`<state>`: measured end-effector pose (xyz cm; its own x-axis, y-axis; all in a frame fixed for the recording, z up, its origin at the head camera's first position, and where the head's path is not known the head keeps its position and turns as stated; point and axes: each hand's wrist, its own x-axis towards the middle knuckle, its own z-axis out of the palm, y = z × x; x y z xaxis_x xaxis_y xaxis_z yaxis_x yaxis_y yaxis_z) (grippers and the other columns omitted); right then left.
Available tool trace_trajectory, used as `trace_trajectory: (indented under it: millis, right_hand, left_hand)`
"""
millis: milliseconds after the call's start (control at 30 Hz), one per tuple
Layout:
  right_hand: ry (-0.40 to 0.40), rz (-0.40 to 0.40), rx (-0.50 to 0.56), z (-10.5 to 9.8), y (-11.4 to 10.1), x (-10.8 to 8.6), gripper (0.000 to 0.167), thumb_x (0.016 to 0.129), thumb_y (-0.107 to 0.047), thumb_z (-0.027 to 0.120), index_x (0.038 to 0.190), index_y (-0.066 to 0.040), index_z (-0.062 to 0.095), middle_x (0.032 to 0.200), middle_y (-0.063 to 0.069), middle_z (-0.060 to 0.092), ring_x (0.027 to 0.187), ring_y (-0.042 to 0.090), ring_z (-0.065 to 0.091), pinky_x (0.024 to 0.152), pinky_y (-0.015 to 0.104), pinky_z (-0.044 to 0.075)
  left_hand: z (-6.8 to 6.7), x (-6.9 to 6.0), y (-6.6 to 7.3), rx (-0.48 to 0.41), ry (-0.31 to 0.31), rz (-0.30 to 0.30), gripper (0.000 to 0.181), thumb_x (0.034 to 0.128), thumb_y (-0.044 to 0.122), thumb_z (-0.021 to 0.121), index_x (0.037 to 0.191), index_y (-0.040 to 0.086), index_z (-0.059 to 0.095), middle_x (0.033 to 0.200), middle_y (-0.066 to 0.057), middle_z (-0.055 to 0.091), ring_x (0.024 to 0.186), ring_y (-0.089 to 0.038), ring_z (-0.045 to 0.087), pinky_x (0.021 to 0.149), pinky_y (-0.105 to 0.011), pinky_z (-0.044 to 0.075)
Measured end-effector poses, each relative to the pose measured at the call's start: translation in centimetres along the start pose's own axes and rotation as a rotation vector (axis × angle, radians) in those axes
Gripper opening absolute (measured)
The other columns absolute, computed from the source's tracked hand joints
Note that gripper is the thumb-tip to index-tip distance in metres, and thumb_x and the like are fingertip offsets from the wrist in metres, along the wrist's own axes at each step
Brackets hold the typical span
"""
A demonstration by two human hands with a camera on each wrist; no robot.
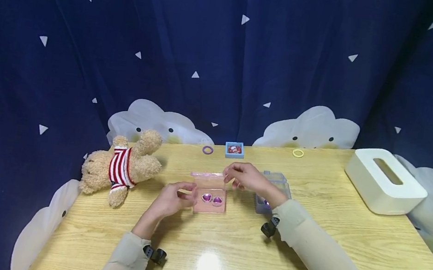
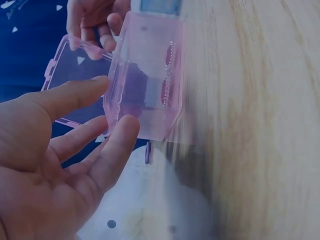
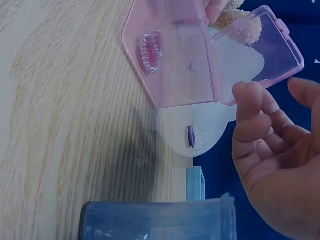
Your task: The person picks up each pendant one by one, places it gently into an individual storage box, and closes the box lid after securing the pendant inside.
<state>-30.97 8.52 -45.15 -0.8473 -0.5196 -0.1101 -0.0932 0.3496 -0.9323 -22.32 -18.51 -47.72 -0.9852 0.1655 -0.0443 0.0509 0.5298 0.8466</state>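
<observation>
A see-through pink box (image 1: 199,206) sits on the table with its lid (image 1: 208,181) raised at the back. Inside lie two heart-shaped purple pieces (image 1: 217,201) with sparkling rims. My left hand (image 1: 173,199) is at the box's left side, thumb and fingers spread near its rim; contact is hard to tell. Beside the raised lid's right edge is my right hand (image 1: 249,178), its fingers loosely bent. In the right wrist view its fingertips (image 3: 245,92) are close to the lid's corner, with the thumb apart. Under the right forearm, a grey-blue clear box (image 1: 282,187) is partly hidden.
Behind the pink box lie a purple ring (image 1: 207,150) and a small blue tray (image 1: 233,155) with a red-and-white item. A yellow ring (image 1: 298,153) lies near the back edge. The teddy bear (image 1: 121,167) lies left; a white tissue box (image 1: 386,181) stands right.
</observation>
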Motion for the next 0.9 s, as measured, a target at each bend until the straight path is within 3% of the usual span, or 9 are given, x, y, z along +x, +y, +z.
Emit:
trace_trajectory:
  millis: [267, 367, 500, 667, 800, 900]
  right_hand:
    - [-0.031, -0.007, -0.117, 0.24, 0.13, -0.29, 0.019, 0.096, -0.020, 0.064, 0.112, -0.014, 0.070, 0.100, 0.017, 0.070, 0.082, 0.035, 0.064, 0.063, 0.037, 0.052]
    - [-0.030, -0.015, -0.149, 0.33, 0.19, -0.31, 0.021, 0.093, -0.022, 0.068, 0.113, -0.014, 0.070, 0.094, 0.011, 0.070, 0.085, 0.042, 0.067, 0.068, 0.044, 0.056]
    - [-0.024, -0.021, -0.181, 0.42, 0.18, -0.31, 0.022, 0.092, -0.023, 0.071, 0.112, -0.015, 0.071, 0.091, 0.004, 0.069, 0.083, 0.040, 0.068, 0.073, 0.049, 0.057]
    - [-0.031, -0.041, -0.226, 0.48, 0.06, -0.45, 0.023, 0.090, -0.017, 0.069, 0.113, -0.013, 0.070, 0.095, 0.006, 0.070, 0.074, 0.023, 0.067, 0.070, 0.038, 0.058]
    - [-0.046, -0.080, -0.276, 0.55, 0.07, -0.57, 0.027, 0.088, -0.014, 0.068, 0.114, -0.010, 0.069, 0.095, 0.005, 0.070, 0.072, 0.014, 0.065, 0.065, 0.026, 0.053]
    - [-0.048, -0.110, -0.312, 0.62, 0.13, -0.61, 0.028, 0.087, -0.012, 0.069, 0.114, -0.008, 0.069, 0.094, 0.004, 0.071, 0.076, 0.013, 0.065, 0.067, 0.025, 0.054]
  left_hand:
    - [0.05, -0.18, 0.05, -0.004, 0.049, -0.042, 0.050, 0.0828, 0.014, 0.081, 0.130, 0.009, 0.064, 0.124, -0.017, 0.068, 0.100, -0.028, 0.071, 0.072, -0.031, 0.059]
    - [0.10, -0.17, 0.06, -0.023, 0.064, -0.049, 0.049, 0.0820, 0.013, 0.082, 0.128, 0.009, 0.065, 0.127, -0.016, 0.067, 0.101, -0.027, 0.071, 0.072, -0.030, 0.059]
    - [0.20, -0.06, 0.05, -0.080, 0.075, -0.037, 0.055, 0.0815, 0.007, 0.081, 0.133, 0.005, 0.060, 0.128, -0.018, 0.066, 0.100, -0.030, 0.071, 0.073, -0.030, 0.060]
    - [0.14, -0.06, 0.17, -0.148, 0.052, -0.006, 0.068, 0.0823, 0.000, 0.077, 0.144, 0.005, 0.050, 0.126, -0.022, 0.066, 0.100, -0.034, 0.071, 0.076, -0.031, 0.061]
    - [-0.07, -0.22, 0.15, -0.128, 0.031, -0.013, 0.066, 0.0838, 0.008, 0.079, 0.144, 0.010, 0.052, 0.126, -0.018, 0.067, 0.102, -0.030, 0.070, 0.077, -0.029, 0.059]
    - [-0.21, -0.31, 0.18, -0.104, 0.030, -0.005, 0.060, 0.0873, 0.015, 0.077, 0.143, 0.009, 0.054, 0.125, -0.016, 0.068, 0.103, -0.029, 0.071, 0.079, -0.030, 0.057]
